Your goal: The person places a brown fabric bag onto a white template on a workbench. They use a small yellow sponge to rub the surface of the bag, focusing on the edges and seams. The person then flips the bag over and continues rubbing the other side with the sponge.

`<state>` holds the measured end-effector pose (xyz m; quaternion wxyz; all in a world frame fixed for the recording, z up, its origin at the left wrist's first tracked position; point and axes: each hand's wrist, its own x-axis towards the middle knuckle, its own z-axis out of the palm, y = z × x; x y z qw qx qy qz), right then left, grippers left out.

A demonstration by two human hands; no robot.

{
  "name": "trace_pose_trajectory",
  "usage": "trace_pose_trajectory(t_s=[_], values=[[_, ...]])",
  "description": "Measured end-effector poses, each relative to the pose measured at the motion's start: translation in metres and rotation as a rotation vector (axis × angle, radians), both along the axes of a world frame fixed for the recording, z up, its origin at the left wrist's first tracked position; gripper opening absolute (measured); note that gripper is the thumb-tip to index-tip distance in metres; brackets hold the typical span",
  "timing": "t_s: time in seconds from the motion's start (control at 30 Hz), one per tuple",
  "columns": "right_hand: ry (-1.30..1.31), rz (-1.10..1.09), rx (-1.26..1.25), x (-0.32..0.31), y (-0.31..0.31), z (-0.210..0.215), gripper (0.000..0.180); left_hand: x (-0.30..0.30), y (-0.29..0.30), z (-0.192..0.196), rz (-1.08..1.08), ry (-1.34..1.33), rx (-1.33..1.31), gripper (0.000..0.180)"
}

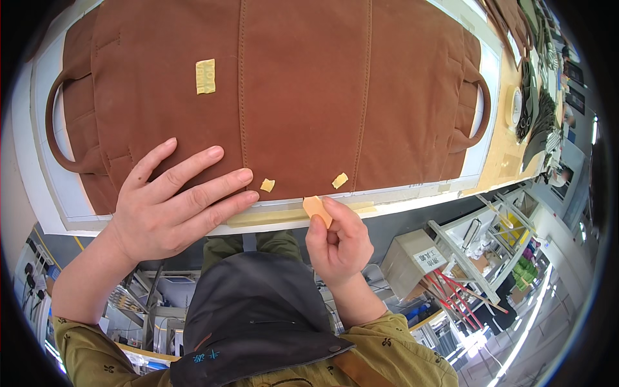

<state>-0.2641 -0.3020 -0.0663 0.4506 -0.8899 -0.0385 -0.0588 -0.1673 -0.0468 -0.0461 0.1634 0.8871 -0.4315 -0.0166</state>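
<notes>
A large brown leather panel [303, 103] with two stitched seams and a loop handle at each side lies flat across the table. My left hand [177, 200] rests on its lower left part, fingers spread and flat. Between the thumb and fingers of my right hand [338, 242] is a small pale orange-yellow piece [317, 209], thin and flat, at the panel's near edge. Two small yellow tape pieces [267, 186] stick near that edge, one on each side of the middle. A larger yellow tape label [206, 76] is stuck on the left part of the panel.
White sheeting [477, 169] lies under the panel. A tape roll [514, 106] and dark green strips [540, 122] are on the table's right side. Beyond the near edge stands a grey box [412, 258] with red rods, beside a metal rack [490, 258].
</notes>
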Motion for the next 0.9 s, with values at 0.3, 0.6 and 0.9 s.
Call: trace_pose_trajectory(t_s=[0.3,0.6,0.9], values=[[0.040,-0.035,0.094,-0.008,-0.006,0.002,0.035,0.001,0.000,0.001,0.005,-0.004,-0.007,0.030],[0.132,-0.250,0.505,-0.022,-0.023,0.024,0.047,0.001,0.002,0.002,-0.040,-0.045,0.001,0.039],[0.218,-0.600,0.897,0.020,-0.089,0.054,0.038,-0.004,0.002,0.011,-0.020,-0.194,0.082,0.057]])
